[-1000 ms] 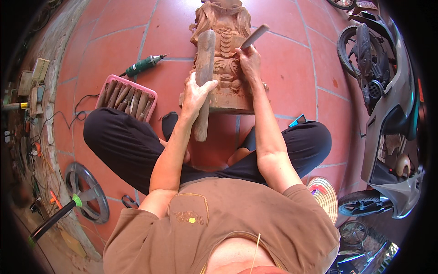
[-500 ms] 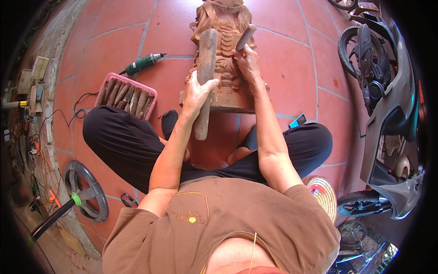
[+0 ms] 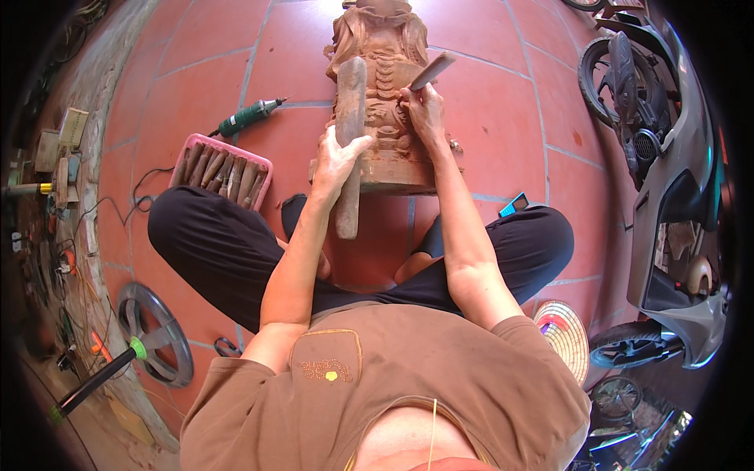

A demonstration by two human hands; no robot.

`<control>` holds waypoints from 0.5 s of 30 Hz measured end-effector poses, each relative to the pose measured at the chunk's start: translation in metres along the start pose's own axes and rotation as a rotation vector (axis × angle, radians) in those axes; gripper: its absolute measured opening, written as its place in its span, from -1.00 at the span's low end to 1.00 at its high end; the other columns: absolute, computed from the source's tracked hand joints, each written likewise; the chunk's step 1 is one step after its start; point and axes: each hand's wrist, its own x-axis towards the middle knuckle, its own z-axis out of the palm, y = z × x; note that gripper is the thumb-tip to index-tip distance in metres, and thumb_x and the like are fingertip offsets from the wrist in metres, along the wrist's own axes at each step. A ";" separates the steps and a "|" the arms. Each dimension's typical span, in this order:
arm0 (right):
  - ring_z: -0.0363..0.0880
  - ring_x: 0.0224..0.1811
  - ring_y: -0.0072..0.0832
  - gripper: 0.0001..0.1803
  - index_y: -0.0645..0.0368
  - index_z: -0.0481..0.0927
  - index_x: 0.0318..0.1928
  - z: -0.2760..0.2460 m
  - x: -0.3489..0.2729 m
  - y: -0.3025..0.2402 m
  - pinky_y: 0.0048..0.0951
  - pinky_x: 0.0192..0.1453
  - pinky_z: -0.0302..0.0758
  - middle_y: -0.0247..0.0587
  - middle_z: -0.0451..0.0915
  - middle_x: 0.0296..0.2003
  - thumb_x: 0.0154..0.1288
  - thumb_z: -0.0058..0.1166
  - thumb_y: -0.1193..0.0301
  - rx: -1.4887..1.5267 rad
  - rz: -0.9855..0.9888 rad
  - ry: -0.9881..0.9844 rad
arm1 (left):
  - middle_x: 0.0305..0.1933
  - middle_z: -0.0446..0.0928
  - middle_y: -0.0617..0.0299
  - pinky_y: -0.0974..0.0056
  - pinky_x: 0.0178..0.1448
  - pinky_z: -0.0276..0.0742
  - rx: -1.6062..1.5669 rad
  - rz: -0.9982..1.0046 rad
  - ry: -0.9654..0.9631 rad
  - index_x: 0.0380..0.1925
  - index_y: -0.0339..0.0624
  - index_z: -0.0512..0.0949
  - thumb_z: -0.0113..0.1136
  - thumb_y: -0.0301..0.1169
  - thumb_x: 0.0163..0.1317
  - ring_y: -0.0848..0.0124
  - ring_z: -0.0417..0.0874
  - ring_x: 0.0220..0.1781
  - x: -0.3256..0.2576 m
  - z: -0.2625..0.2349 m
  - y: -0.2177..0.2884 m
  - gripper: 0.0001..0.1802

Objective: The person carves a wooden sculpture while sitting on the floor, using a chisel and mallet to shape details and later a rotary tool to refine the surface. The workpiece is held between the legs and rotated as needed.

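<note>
A carved reddish-brown wooden figure lies on the tiled floor in front of my crossed legs. My left hand grips a long, flat wooden mallet, which points away from me over the carving's left side. My right hand is closed round the handle of a carving chisel. That handle tilts up to the right, and the chisel's lower end is hidden by my fingers at the middle of the carving. Mallet and chisel are apart.
Left of the carving, a pink tray holds several wooden-handled tools. A green corded rotary tool lies beyond it. By my right knee is a blue phone. A motorbike stands at right, a fan base at lower left.
The chisel's handle has tipped further to the right in my right hand. The mallet's far end has shifted slightly left and nearer me. The whole view has also shifted a little.
</note>
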 end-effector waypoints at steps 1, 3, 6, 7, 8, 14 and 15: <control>0.65 -0.37 -0.59 -0.87 0.25 0.59 -0.21 -0.002 -0.001 -0.002 -0.43 -0.28 0.61 -0.31 0.69 -0.38 0.39 0.26 0.46 0.098 0.048 0.016 | -0.31 0.57 0.22 0.38 -0.48 0.50 0.008 -0.005 0.004 0.20 -0.35 0.40 0.39 -0.22 0.23 0.51 0.53 -0.55 0.000 -0.001 0.001 -0.36; 0.65 -0.38 -0.60 -0.88 0.26 0.60 -0.21 -0.009 -0.002 0.000 -0.45 -0.28 0.62 -0.33 0.69 -0.37 0.40 0.24 0.47 0.289 0.145 0.049 | -0.30 0.57 0.22 0.38 -0.48 0.50 0.018 -0.017 0.008 0.20 -0.36 0.40 0.39 -0.22 0.23 0.51 0.53 -0.54 -0.001 0.000 0.001 -0.36; 0.64 -0.38 -0.63 -0.89 0.27 0.59 -0.21 -0.015 -0.004 0.005 -0.49 -0.30 0.61 -0.35 0.68 -0.38 0.41 0.23 0.48 0.229 0.111 0.052 | -0.29 0.57 0.21 0.38 -0.47 0.50 -0.017 0.020 -0.007 0.21 -0.36 0.40 0.38 -0.21 0.24 0.51 0.54 -0.53 0.001 -0.001 -0.005 -0.34; 0.64 -0.38 -0.64 -0.89 0.27 0.59 -0.21 -0.015 -0.006 0.004 -0.49 -0.31 0.60 -0.35 0.68 -0.39 0.40 0.24 0.48 0.219 0.102 0.050 | -0.29 0.57 0.21 0.39 -0.47 0.50 0.007 0.027 -0.005 0.21 -0.36 0.40 0.38 -0.21 0.24 0.51 0.54 -0.53 0.003 -0.001 -0.008 -0.34; 0.67 -0.37 -0.50 -0.87 0.23 0.60 -0.19 -0.016 -0.008 0.002 -0.39 -0.29 0.58 -0.27 0.70 -0.39 0.37 0.26 0.45 0.139 0.083 0.042 | -0.29 0.57 0.21 0.39 -0.47 0.50 0.030 0.035 -0.004 0.21 -0.36 0.40 0.38 -0.21 0.23 0.51 0.54 -0.53 0.005 -0.001 -0.010 -0.34; 0.71 -0.27 0.01 -0.80 0.07 0.60 -0.14 -0.012 -0.007 -0.016 -0.07 -0.23 0.54 -0.01 0.71 -0.36 0.28 0.30 0.34 -0.135 -0.005 0.038 | -0.30 0.57 0.22 0.38 -0.47 0.50 0.025 0.013 0.014 0.20 -0.36 0.41 0.39 -0.21 0.23 0.51 0.54 -0.53 0.003 0.000 -0.007 -0.35; 0.71 -0.26 0.03 -0.80 0.07 0.60 -0.13 -0.011 -0.006 -0.016 -0.06 -0.22 0.54 0.00 0.70 -0.35 0.28 0.30 0.35 -0.128 0.003 0.041 | -0.30 0.57 0.22 0.38 -0.47 0.50 0.031 0.013 0.015 0.20 -0.36 0.41 0.39 -0.21 0.23 0.51 0.54 -0.53 0.003 0.000 -0.007 -0.35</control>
